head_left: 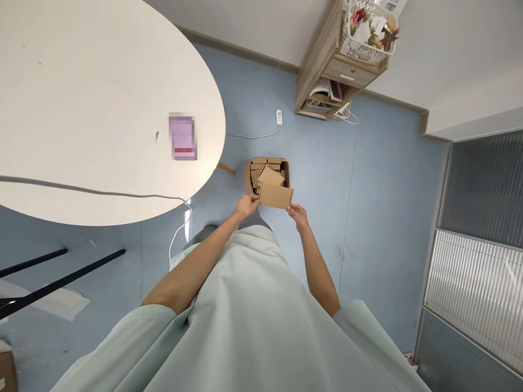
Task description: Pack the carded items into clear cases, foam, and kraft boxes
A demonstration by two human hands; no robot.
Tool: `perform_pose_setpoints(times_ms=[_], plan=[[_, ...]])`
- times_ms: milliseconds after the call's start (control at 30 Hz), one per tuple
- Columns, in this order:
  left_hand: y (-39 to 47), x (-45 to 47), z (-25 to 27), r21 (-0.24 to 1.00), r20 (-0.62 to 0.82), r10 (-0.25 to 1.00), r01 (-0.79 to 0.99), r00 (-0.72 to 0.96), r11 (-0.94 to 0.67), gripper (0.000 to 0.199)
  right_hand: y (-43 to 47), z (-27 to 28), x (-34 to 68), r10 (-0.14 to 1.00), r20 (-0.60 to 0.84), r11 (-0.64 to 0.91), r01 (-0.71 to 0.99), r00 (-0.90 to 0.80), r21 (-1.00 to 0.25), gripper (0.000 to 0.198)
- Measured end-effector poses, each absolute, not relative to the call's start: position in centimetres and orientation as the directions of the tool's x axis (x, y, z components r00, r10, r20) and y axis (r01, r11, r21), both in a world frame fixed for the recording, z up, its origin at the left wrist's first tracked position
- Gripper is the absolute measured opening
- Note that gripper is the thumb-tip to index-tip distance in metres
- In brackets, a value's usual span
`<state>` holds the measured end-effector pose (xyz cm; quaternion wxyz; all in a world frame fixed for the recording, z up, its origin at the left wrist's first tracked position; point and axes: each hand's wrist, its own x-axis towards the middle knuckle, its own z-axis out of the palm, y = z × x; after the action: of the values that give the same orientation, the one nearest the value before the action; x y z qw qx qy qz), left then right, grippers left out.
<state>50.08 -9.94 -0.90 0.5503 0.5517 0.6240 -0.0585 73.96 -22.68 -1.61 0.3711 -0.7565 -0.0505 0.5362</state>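
A flat brown cardboard box (275, 196) is held level between my two hands. My left hand (247, 206) pinches its left edge, and my right hand (298, 214) grips its lower right corner. Just beyond it, a larger open carton (247, 177) stands on the floor, filled with several small cardboard boxes. One small box (270, 176) lies tilted on top of that pile, partly covered by the box in my hands.
A round white table (102, 81) fills the left, with a blurred purple packet (183, 137) and a cable across it. A white power strip (279, 117) lies on the blue floor. A wooden cabinet (316, 71) carries a white basket (363, 53). Black legs (81, 275) stick out at left.
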Motion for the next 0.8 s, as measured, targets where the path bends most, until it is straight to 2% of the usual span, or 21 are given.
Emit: perform_pose_setpoints(times_ms=[367,533,800], plan=[[-5.7,52.6,-5.9,0.504,-0.781,0.596,0.751,0.186,0.426,0.04,-15.0,-7.4,76.5,0.491,-0.767,-0.743,-0.262,0.413,-0.616,0.033],[-5.0,53.2,-5.2,0.361,-0.85,0.51,0.85,0.131,0.383,0.041,-13.7,-7.7,76.1,0.378,-0.753,-0.775,-0.26,0.538,-0.575,0.033],[-6.0,51.9,-2.2,0.369,-0.844,0.522,0.837,0.121,0.404,0.036,-12.9,-5.2,75.0,0.414,-0.785,-0.79,-0.247,0.461,-0.562,0.025]])
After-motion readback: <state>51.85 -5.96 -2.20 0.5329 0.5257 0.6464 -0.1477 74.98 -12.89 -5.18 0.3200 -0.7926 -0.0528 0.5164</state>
